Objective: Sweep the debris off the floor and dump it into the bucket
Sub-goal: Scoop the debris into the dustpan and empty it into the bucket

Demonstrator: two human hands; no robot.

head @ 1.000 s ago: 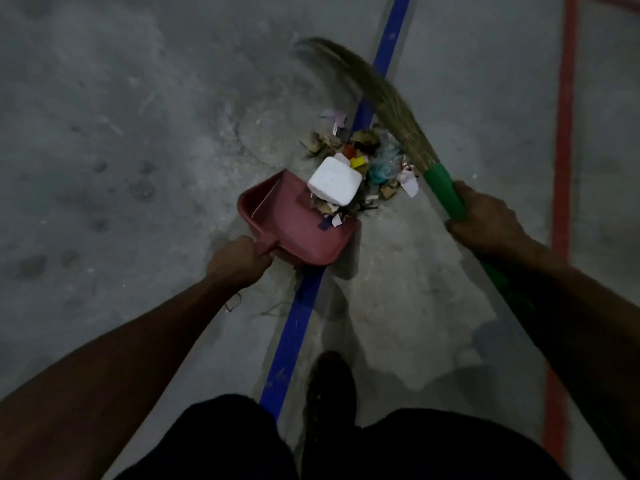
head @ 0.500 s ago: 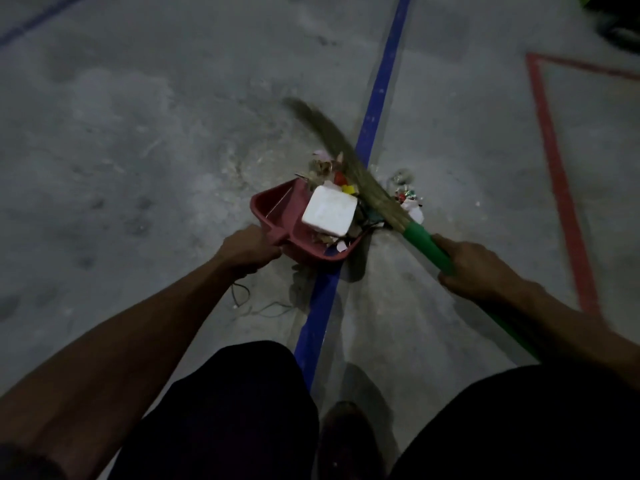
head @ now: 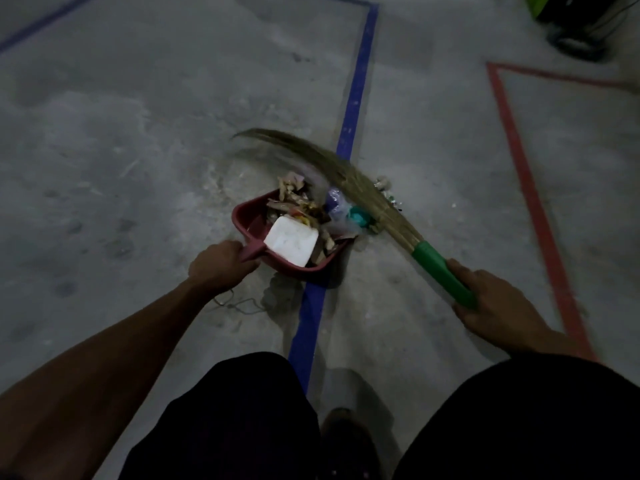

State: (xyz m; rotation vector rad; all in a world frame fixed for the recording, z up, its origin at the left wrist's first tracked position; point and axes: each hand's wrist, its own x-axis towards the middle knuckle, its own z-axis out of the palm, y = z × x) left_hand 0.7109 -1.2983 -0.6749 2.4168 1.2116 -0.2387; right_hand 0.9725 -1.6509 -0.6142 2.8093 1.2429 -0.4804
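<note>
Green plastic fills my right hand (head: 498, 306): fingers and thumb wrap the handle of the broom (head: 349, 181), low on the grip, with the straw head angled out to the front and left. My left hand (head: 218, 265) curls tight round the short stub handle of the red dustpan (head: 249, 220), which sits on the grey floor (head: 138, 168) with its open mouth turned toward the bristles.

Most of the debris (head: 304, 206) lies inside the pan already: a white foam block (head: 291, 244) nearest the handle, brown scraps and coloured bits piled behind it, and a teal piece with clear film right at the lip. A few small shiny bits (head: 389, 195) sit on the floor just beyond the bristles, on the far side from the pan.

To do this stroke well, I judge I should press the pan's lip flat to the concrete so nothing slips under it, and draw the straw in short, low pulls toward me so that nothing flicks out. Those stray bits need the broom set down behind them first. The pan straddles the blue line (head: 356, 98); a red line (head: 519, 161) runs to my right. No bucket is plainly visible; a dark object with a green edge (head: 581, 22) stands at the far right, but I cannot tell what it is.
</note>
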